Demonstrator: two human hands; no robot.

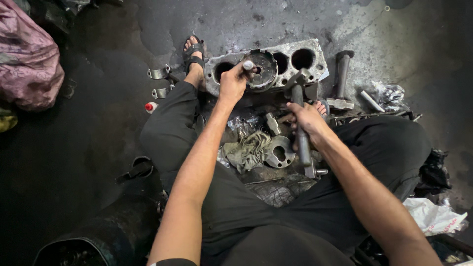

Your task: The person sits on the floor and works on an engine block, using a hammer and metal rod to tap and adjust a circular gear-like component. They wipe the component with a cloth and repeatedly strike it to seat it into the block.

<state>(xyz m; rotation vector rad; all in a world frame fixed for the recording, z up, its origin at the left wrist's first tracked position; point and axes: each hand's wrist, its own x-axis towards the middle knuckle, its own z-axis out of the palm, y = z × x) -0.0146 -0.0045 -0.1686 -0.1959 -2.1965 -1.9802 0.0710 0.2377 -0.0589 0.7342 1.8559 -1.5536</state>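
Note:
I sit on an oily floor with a grey metal engine block (311, 51) with round bores in front of me. A dark ring-shaped part (265, 71) rests on top of the block. My left hand (232, 81) is closed on a short metal rod (248, 64) held against that ring. My right hand (308, 120) grips the long handle of a metal hammer (299, 98), whose head is near the block's front edge. Between my legs lie a dirty green rag (249, 150) and a round flanged metal part (279, 152).
A second hammer-like tool (341, 79) lies right of the block. Two bearing caps (158, 83) and a small red-topped item (151, 106) lie at left. A pink cloth bundle (27, 56) is far left, a black container (88, 241) at lower left, crumpled plastic (433, 216) at right.

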